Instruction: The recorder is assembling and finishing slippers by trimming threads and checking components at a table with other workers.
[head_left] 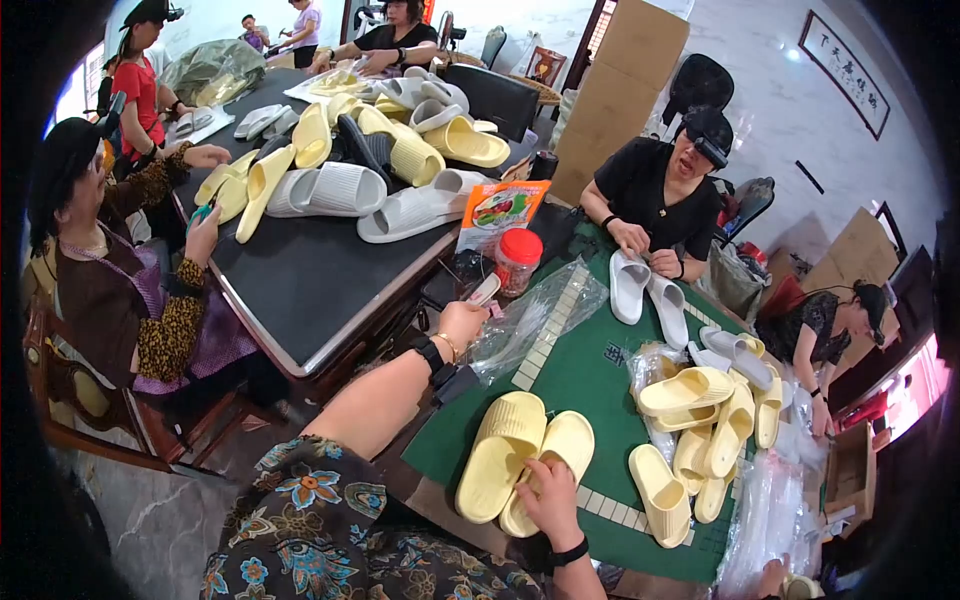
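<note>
Left of the red-lidded jar (518, 264), grey slippers (330, 190) on a black tabletop (310, 268); below the jar, pale-yellow slippers (506, 445), a green tabletop (612, 440) and a dark sleeve (300, 512) with orange and blue flowers.

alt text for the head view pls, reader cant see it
A person's right hand touches one of two yellow slippers on a green table; the left hand holds a small pale object. More slippers lie there and on a black table, co-workers nearby.
</note>
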